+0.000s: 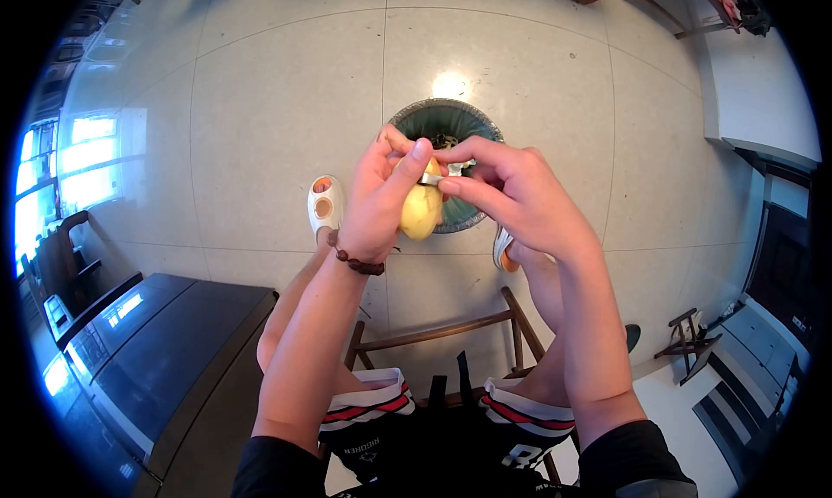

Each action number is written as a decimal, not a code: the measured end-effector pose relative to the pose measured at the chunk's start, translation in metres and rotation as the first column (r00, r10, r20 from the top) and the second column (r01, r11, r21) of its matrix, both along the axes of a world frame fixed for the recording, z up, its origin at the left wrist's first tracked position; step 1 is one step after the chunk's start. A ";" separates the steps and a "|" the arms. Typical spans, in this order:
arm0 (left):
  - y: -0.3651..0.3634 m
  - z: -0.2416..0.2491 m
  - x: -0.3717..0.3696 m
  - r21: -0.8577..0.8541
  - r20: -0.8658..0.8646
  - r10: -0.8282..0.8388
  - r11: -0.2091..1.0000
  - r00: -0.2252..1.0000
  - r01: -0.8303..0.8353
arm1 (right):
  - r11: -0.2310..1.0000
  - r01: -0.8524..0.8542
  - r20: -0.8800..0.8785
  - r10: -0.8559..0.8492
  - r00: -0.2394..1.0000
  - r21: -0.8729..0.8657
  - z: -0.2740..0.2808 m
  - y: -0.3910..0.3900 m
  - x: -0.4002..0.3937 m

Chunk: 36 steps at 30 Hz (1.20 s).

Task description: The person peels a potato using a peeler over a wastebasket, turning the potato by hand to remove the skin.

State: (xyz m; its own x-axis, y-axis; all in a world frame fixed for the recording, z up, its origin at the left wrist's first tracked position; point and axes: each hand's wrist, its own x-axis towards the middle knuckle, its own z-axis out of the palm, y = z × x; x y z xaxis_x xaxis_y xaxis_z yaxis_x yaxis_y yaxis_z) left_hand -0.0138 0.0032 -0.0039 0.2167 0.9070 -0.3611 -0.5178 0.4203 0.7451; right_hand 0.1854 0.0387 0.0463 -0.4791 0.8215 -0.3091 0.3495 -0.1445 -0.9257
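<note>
Above the bin [433, 117], the left hand [379, 201] grips a potato [419, 214], long axis front to back; the right hand [525, 186] pinches a peeler [430, 179] across it.

Yellow potato [419, 214], green bin [442, 117], brown bracelet [357, 263], black shorts [433, 450] with red-and-white striped hems [371, 405]

Bright pic overall w/ cool daylight from the window [30, 169] far left of the fingers [468, 191], blown out & mirrored as glare on the floor [286, 108] & dark tabletop [173, 351]. Small hot spot just beyond the fingers, bin [446, 105] interior below them shaded. Strong fisheye: lines bow, black corners, blue-fringed L edge; fingers fairly sharp.
</note>
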 end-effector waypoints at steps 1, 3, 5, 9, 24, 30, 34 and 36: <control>0.000 0.002 0.000 -0.009 -0.003 0.001 1.000 1.000 -0.001 | 1.000 -0.010 0.018 0.010 1.000 0.020 0.002 0.001 0.000; 0.000 0.002 -0.001 -0.018 -0.007 0.001 1.000 1.000 -0.001 | 0.999 -0.021 0.036 0.020 0.999 0.039 0.004 0.001 -0.001; 0.000 0.000 -0.003 0.014 0.028 -0.045 0.999 0.999 0.044 | 0.994 -0.021 0.040 0.017 0.999 0.106 0.006 0.001 -0.001; 0.001 0.006 -0.001 -0.066 0.068 -0.022 0.998 0.997 0.026 | 0.983 -0.075 0.093 0.060 0.994 0.168 0.006 0.004 0.002; 0.003 0.022 0.000 -0.242 0.040 -0.106 0.964 0.994 0.112 | 0.839 -0.184 0.277 0.042 0.960 0.512 0.001 0.003 0.007; 0.003 0.023 -0.001 -0.230 0.045 -0.131 0.963 0.990 0.138 | 0.756 -0.153 0.256 -0.019 0.966 0.636 -0.001 0.001 0.003; 0.001 0.020 0.002 -0.251 0.025 -0.121 0.960 0.992 0.124 | 0.748 -0.183 0.304 -0.026 0.952 0.637 -0.001 0.003 0.007; 0.001 0.020 0.002 -0.248 0.035 -0.121 0.961 0.992 0.126 | 0.744 -0.219 0.356 -0.027 0.934 0.631 0.000 0.003 0.008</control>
